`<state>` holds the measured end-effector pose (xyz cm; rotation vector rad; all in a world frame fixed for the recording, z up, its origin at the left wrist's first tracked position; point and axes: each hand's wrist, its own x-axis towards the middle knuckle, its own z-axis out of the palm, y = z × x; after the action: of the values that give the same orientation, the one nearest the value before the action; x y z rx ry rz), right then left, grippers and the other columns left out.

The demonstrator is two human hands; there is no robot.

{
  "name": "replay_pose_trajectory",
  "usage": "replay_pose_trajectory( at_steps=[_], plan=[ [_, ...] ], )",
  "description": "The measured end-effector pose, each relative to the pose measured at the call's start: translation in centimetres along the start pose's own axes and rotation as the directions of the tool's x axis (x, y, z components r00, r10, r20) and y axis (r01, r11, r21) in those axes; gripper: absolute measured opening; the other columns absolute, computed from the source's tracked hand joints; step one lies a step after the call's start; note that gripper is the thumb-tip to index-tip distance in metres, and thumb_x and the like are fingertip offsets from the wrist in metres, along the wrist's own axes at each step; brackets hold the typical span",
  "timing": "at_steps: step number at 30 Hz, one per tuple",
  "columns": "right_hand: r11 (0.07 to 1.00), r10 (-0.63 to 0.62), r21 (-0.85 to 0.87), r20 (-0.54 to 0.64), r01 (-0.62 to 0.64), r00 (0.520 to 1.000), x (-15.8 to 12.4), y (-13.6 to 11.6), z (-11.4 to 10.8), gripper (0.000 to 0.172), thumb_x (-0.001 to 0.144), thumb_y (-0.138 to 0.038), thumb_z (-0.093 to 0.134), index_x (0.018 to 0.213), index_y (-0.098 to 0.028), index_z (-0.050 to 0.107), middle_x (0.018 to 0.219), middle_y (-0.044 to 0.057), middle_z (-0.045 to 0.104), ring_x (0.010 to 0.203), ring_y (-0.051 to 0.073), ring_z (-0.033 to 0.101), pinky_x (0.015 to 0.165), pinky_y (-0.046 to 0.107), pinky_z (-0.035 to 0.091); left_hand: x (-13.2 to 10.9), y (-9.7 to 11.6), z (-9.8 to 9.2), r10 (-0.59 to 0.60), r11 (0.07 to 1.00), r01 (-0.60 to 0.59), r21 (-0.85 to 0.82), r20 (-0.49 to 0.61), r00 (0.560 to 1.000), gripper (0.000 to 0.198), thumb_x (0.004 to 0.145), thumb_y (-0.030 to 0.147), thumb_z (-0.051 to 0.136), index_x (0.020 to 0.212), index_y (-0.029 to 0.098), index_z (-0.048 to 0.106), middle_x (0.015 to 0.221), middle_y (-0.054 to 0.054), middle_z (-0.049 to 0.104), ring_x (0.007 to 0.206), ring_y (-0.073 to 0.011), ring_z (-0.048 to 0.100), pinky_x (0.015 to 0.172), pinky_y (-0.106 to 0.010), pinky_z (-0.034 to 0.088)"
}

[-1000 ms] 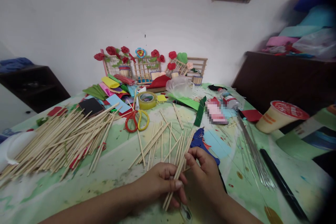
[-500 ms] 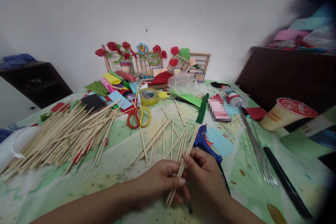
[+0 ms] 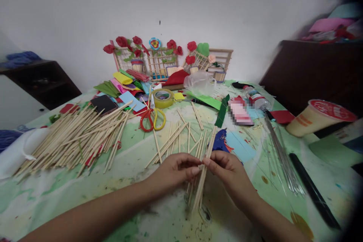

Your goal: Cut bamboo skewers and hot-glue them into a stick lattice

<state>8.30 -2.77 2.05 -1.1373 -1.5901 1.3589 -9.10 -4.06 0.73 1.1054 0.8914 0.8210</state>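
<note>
Held sticks (image 3: 200, 185) are lined up in the grip of the right hand (image 3: 230, 168), the left hand (image 3: 176, 169) close beside, its hold unclear, while loose sticks (image 3: 170, 141) beyond the grip and a stick pile (image 3: 65, 138) leftward lie ungathered.

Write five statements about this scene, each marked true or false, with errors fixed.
1. The right hand pinches thin pale wooden sticks. True.
2. Scissors with red and yellow handles lie on the green-patterned table. True.
3. The left hand grips those scissors. False: the left hand is beside the held sticks.
4. A big heap of similar sticks lies left of the scissors. True.
5. The round yellowish tape roll stands on edge. False: the tape roll lies flat.
</note>
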Motion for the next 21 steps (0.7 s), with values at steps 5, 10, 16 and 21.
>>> replay_pose_trajectory(
  at_steps=[5,10,16,21],
  plan=[
    [0.999,0.050,-0.029,0.148,-0.046,0.988,-0.4,0.2,1.2,0.034,0.074,-0.043,0.056,0.054,-0.018,0.044,0.053,-0.004,0.035,0.052,0.010,0.033,0.048,0.021,0.029,0.1,0.3,-0.5,0.065,0.993,-0.053,0.105,-0.121,0.991,0.028,0.066,0.038,0.069,0.082,0.015,0.067,0.078,-0.003,0.061,0.071,-0.0135,0.054,0.066,-0.024,0.040],
    [0.997,0.073,0.001,0.228,-0.075,0.971,-1.0,0.8,2.3,0.031,0.074,-0.039,0.055,0.056,-0.018,0.042,0.055,-0.004,0.033,0.052,0.009,0.030,0.047,0.021,0.025,-0.1,0.2,-0.2,0.016,1.000,-0.016,0.010,-0.025,1.000,0.026,0.065,0.039,0.070,0.069,0.013,0.066,0.073,-0.003,0.062,0.067,-0.0133,0.054,0.063,-0.023,0.039],
    [0.997,0.062,-0.061,0.233,-0.049,0.971,-1.1,1.1,2.6,0.028,0.075,-0.036,0.053,0.057,-0.017,0.045,0.055,-0.004,0.035,0.052,0.009,0.033,0.048,0.021,0.028,0.0,0.0,-0.4,-0.079,0.997,0.078,-0.021,-0.080,0.994,0.028,0.063,0.039,0.072,0.063,0.013,0.060,0.049,0.005,0.047,0.044,-0.0048,0.037,0.044,-0.019,0.023],
    [0.995,0.052,-0.097,0.229,-0.031,0.972,-1.1,1.1,2.7,0.026,0.077,-0.035,0.052,0.059,-0.017,0.049,0.054,-0.004,0.040,0.051,0.010,0.038,0.047,0.020,0.031,0.3,0.7,-0.9,-0.026,1.000,0.024,-0.014,-0.166,0.986,0.031,0.065,0.041,0.070,0.061,0.013,0.057,0.050,0.003,0.048,0.047,-0.0065,0.042,0.046,-0.019,0.030]
  ],
)
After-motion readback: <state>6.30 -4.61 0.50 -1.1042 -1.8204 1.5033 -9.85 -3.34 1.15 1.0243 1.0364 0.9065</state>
